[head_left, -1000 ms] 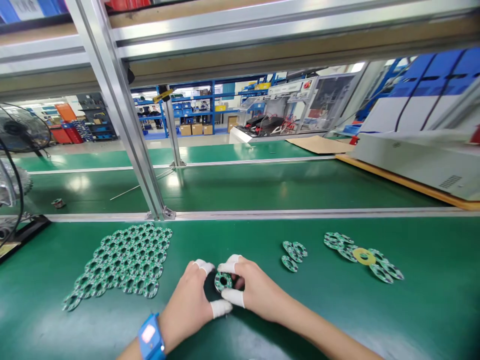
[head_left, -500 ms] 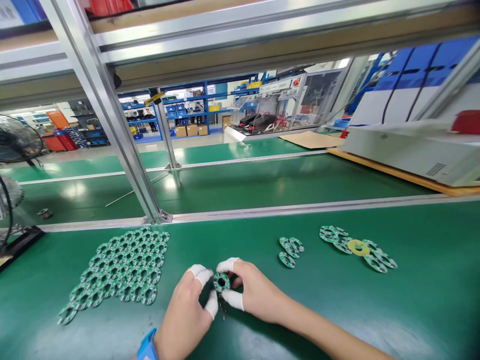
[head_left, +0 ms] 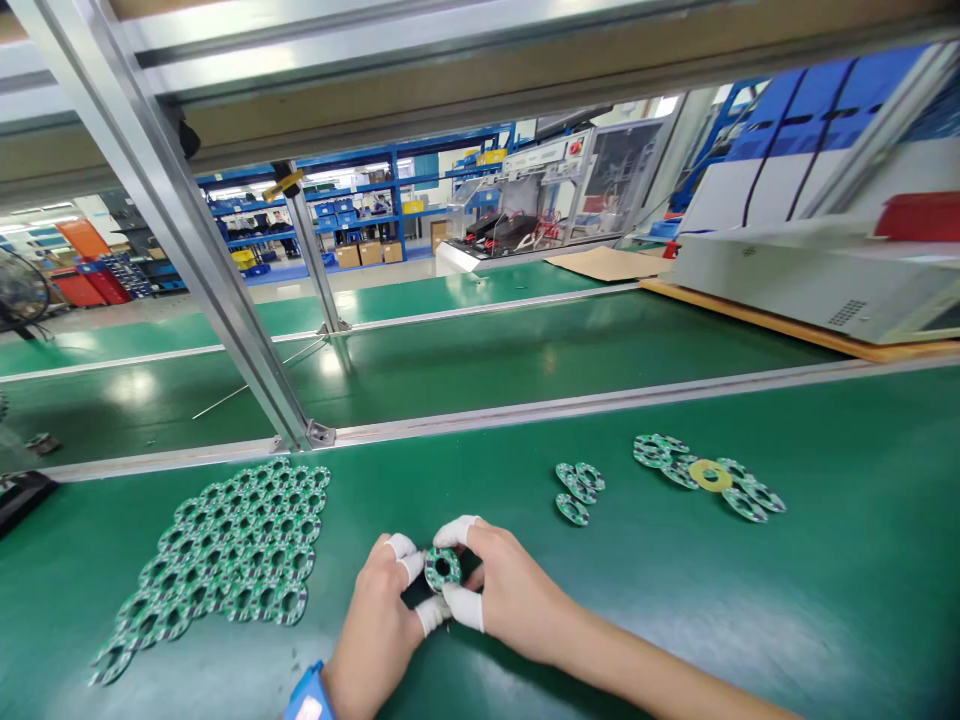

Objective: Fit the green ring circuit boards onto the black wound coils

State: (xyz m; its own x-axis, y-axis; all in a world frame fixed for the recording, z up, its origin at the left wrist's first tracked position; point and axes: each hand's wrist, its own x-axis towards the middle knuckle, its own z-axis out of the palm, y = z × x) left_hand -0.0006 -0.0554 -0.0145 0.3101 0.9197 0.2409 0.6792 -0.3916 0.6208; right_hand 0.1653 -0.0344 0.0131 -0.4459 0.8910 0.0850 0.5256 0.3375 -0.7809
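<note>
A small green ring-shaped circuit board (head_left: pixel 442 569) with a dark centre hole is held up between my two hands, above the green worktop. My right hand (head_left: pixel 510 590) pinches it between thumb and fingers at its top and lower right edge. My left hand (head_left: pixel 382 605) closes on it from the left, with fingertips at its rim and the thumb below. White covers sit on several fingertips of both hands. What lies behind the board is mostly hidden. A blue band (head_left: pixel 309 694) is on my left wrist.
Many ring boards (head_left: pixel 225 540) lie side by side on the left of the worktop (head_left: pixel 480 470). Several more ring boards (head_left: pixel 576 488) lie right of centre. Farther right, another group has a yellow ring (head_left: pixel 709 475) on it. A metal post (head_left: pixel 195 250) stands behind.
The view has shifted slightly, so the background sits farther left and higher. My left thumb has moved right, under the board, near my right thumb. Both hands still hold the ring-shaped circuit board.
</note>
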